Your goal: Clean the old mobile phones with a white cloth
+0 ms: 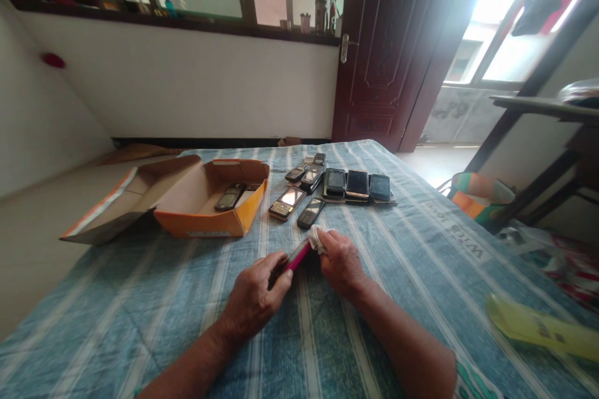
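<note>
Pink phone [298, 255] (edge up) in left hand [255, 296]; right hand [341, 262] presses white cloth [317, 237].

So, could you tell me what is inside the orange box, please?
The orange box holds a dark phone lying flat; something smaller beside it is unclear. Its near wall hides the front floor.
</note>
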`<state>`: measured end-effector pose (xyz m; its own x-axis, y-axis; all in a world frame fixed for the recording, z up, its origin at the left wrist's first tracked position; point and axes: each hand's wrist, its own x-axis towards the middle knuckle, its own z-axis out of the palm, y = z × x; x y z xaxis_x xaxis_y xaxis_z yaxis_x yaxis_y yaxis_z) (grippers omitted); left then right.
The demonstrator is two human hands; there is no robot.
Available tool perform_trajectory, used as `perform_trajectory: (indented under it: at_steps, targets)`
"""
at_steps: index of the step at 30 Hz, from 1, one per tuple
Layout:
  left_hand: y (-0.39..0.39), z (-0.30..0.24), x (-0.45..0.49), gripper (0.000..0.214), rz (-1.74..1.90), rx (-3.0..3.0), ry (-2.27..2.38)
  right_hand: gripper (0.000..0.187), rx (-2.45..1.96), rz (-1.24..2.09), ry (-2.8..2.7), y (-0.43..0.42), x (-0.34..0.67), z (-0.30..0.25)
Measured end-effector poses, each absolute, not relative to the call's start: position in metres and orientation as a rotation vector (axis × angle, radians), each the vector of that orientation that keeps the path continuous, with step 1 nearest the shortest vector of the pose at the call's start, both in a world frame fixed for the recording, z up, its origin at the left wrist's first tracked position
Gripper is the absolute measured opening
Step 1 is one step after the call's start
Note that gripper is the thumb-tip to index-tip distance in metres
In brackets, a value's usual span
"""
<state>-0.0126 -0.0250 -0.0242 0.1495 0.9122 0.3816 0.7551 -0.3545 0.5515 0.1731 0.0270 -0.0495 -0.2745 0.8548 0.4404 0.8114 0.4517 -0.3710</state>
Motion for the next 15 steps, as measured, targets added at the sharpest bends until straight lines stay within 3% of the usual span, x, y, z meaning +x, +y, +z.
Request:
perform_trajectory:
  at_steps: [7,15]
  targets:
    - [-0.021,-0.031,-0.018,0.031,1.041,2.249,1.701,0.042,-1.303,0.058,-2.118,0.024,0.17,-0.052]
    - [-0.016,-0.039,-0.019,0.027,1.266,2.495,1.68,0.03,-1.094,-0.15,-2.201,0.015,0.162,-0.048]
